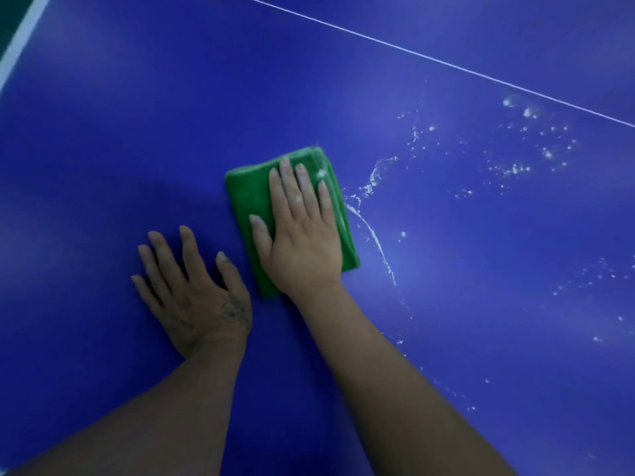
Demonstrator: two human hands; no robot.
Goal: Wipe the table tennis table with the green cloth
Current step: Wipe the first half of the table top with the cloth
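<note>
Blue desk (103, 132) fills my view, with a thin white line (412, 51) crossing it beyond the green cloth (247, 194). The folded cloth lies flat on the desk under my right hand (302, 242), whose grip is open, straight fingers pressing down. My left hand (192, 293) rests flat just left of the cloth, fingers spread, holding nothing. White splatter (371, 231) streaks the surface just right of the cloth.
</note>
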